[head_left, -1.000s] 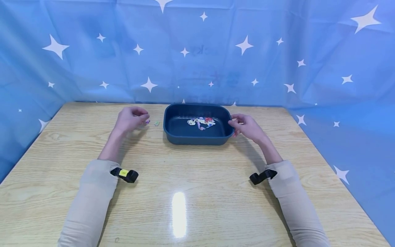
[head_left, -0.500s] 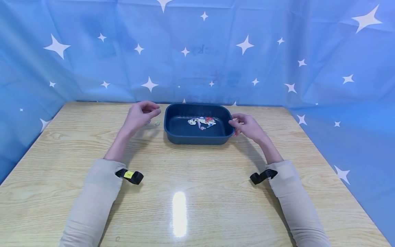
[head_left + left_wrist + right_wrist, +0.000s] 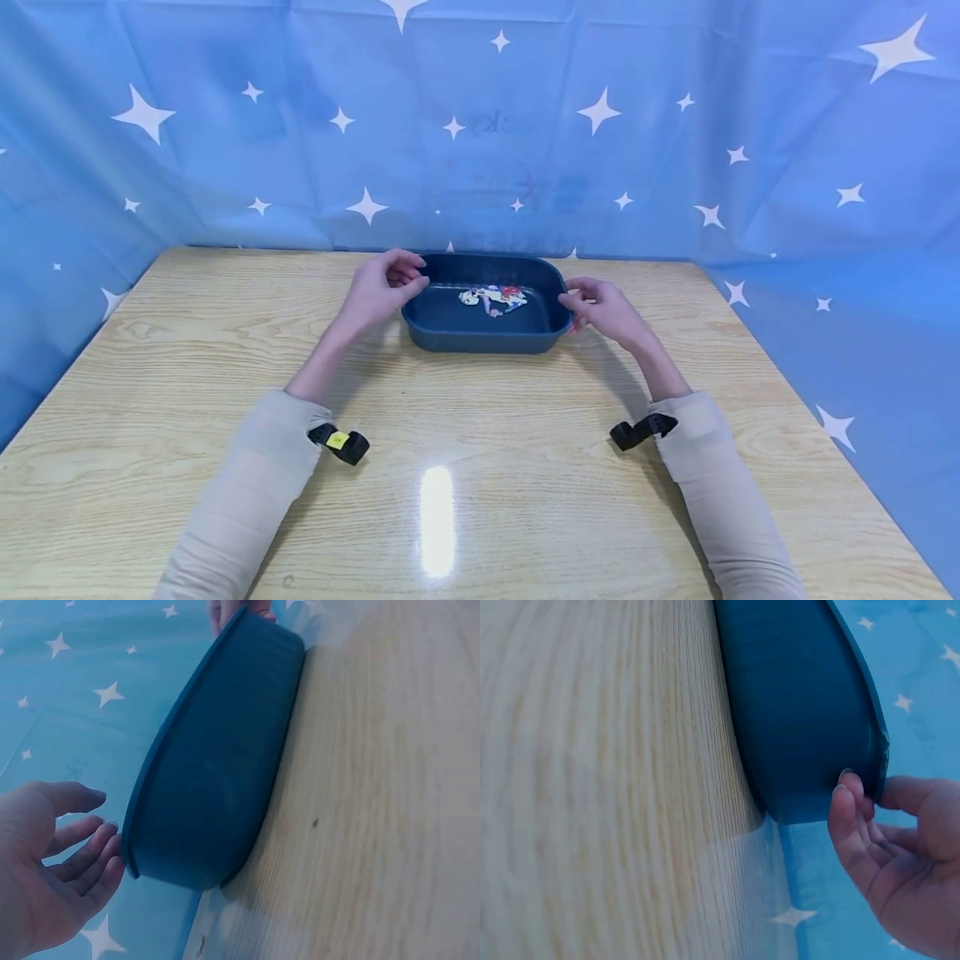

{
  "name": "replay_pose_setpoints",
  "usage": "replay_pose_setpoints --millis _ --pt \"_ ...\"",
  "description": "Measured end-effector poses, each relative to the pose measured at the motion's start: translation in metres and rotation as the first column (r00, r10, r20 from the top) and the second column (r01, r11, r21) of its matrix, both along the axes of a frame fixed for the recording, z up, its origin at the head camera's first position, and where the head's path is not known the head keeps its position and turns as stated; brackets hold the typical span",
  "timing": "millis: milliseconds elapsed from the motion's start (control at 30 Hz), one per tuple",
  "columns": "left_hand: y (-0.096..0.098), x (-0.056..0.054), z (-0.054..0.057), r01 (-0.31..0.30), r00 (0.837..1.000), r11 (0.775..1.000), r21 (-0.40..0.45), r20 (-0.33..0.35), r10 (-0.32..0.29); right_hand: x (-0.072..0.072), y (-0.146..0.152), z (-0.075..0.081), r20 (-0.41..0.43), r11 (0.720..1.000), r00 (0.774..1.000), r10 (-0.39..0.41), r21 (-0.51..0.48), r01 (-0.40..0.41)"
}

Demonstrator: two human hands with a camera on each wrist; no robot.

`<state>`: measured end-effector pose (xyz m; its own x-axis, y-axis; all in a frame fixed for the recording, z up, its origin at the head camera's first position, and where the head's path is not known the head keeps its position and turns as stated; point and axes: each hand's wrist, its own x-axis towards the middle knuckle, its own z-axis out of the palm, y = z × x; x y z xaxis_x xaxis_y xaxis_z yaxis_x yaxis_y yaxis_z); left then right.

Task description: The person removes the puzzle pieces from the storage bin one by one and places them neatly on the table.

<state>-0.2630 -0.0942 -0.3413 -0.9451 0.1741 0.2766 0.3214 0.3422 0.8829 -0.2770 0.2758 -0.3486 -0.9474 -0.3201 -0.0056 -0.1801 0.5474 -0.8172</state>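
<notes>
Fingers [image 3: 105, 886] of your left hand [image 3: 378, 290] hung loosely bent by one end of the tray [image 3: 487, 343], thumb well apart from them, no hold to be seen; whether one brushed the rim [image 3: 487, 335] you couldn't tell! Across at the other end, your right hand [image 3: 603, 312] pinched that rim, thumb over it, fingertips at the outer wall [image 3: 802, 727]. And the tray? Upright on the far part of the table [image 3: 525, 467], near the starry curtain [image 3: 225, 150]! Stiff, light plastic, you'd have judged, hardly fragile but smooth enough to slip; the lipped ends looked your best purchase, one hand to each, held level, since loose things inside could slide. Lovely shape, too: dark blue, deep, oblong, corners rounded, floor faintly shiny. On that floor lay a cluster of flat-looking pieces [image 3: 495, 296], pale with red and purple, too small to read.
</notes>
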Motion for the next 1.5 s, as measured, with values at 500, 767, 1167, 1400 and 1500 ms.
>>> replay_pose_setpoints --millis 500,767,1167,1400,1500 --pt "0.033 -0.001 -0.007 0.069 0.997 0.993 -0.099 -0.025 -0.072 -0.002 0.000 -0.001 -0.004 1.000 1.000 0.000 -0.007 0.000" --pt "0.048 -0.013 -0.004 0.064 0.998 0.982 -0.180 0.017 -0.062 -0.002 0.001 -0.001 -0.006 1.000 1.000 0.000 0.000 0.000" --pt "0.069 -0.032 -0.007 0.071 0.991 0.979 -0.191 0.123 -0.048 -0.002 -0.001 -0.002 0.006 1.000 1.000 0.007 -0.016 -0.007" --pt "0.079 -0.040 -0.015 0.093 0.983 0.947 -0.307 0.179 -0.038 -0.002 0.001 -0.002 0.012 1.000 1.000 0.012 -0.022 -0.011" --pt "0.081 -0.040 -0.016 0.116 0.978 0.922 -0.370 0.206 -0.040 -0.002 0.001 -0.001 0.011 1.000 1.000 0.013 -0.019 -0.013"
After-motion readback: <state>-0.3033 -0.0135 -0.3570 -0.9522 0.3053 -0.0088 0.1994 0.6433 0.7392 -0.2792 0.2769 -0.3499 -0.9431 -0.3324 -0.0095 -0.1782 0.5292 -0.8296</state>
